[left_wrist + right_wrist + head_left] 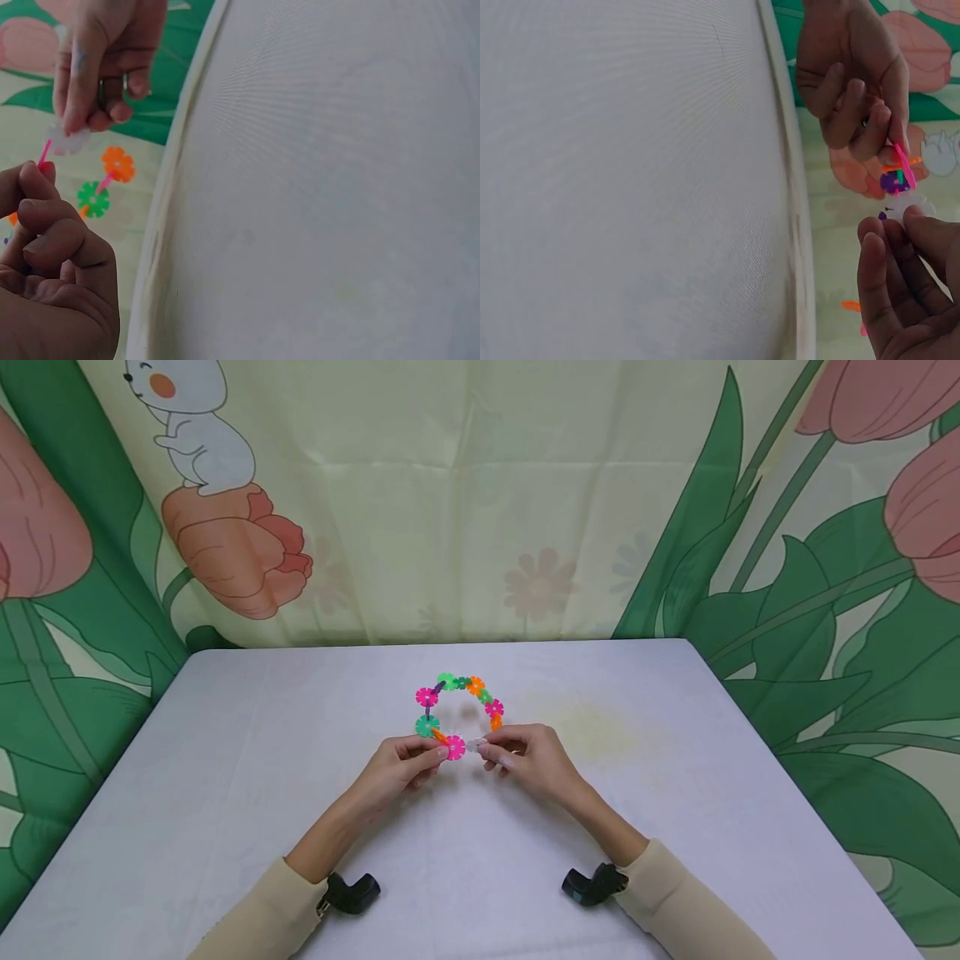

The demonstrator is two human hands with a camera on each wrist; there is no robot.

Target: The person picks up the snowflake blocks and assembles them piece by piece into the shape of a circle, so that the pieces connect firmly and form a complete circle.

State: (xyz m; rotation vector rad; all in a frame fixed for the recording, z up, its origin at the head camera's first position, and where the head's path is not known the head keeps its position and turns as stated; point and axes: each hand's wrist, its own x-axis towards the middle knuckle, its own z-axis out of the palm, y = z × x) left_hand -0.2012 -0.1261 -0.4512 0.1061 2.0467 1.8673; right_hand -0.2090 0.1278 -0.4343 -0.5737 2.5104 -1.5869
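Observation:
A ring of colourful notched plastic discs [447, 682] is held up above the table between both hands. My left hand [401, 768] pinches the pink disc [455, 747] at the near side of the ring. The white disc [476, 744] is pinched between thumb and fingers of my right hand [532, 760]. In the left wrist view the pink disc [45, 152] meets the edge of the white disc [69, 139]; how deep their slots sit is too small to tell. An orange disc [118, 164] and a green disc [93, 199] hang behind.
A white cloth covers the table [225, 777]. Behind it hangs a printed curtain [465, 527] with tulips and a white animal. Black wrist cameras [352, 893] are strapped at both sleeves.

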